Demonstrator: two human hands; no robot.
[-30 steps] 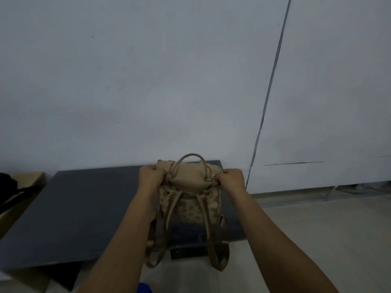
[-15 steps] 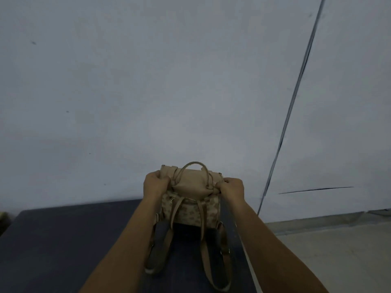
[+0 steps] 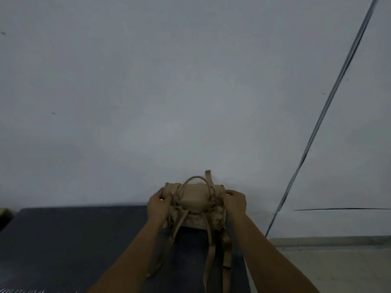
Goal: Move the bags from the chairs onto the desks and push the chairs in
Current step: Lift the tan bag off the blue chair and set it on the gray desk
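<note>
A small tan backpack (image 3: 195, 199) with a patterned body and a looped top handle stands upright at the back right of the dark desk (image 3: 74, 240), close to the wall. My left hand (image 3: 158, 205) grips its left top corner. My right hand (image 3: 234, 200) grips its right top corner. Its brown shoulder straps (image 3: 209, 256) trail toward me over the desk top. No chair is in view.
A pale wall (image 3: 190, 92) rises right behind the desk. A dark diagonal seam (image 3: 317, 127) runs down the wall at the right. Pale floor (image 3: 338, 267) lies to the right of the desk. A tan edge (image 3: 3, 211) shows at the far left.
Both hands carried the backpack forward from the desk's near edge to its back by the wall. The view moved closer, and the floor under the straps is replaced by desk top.
</note>
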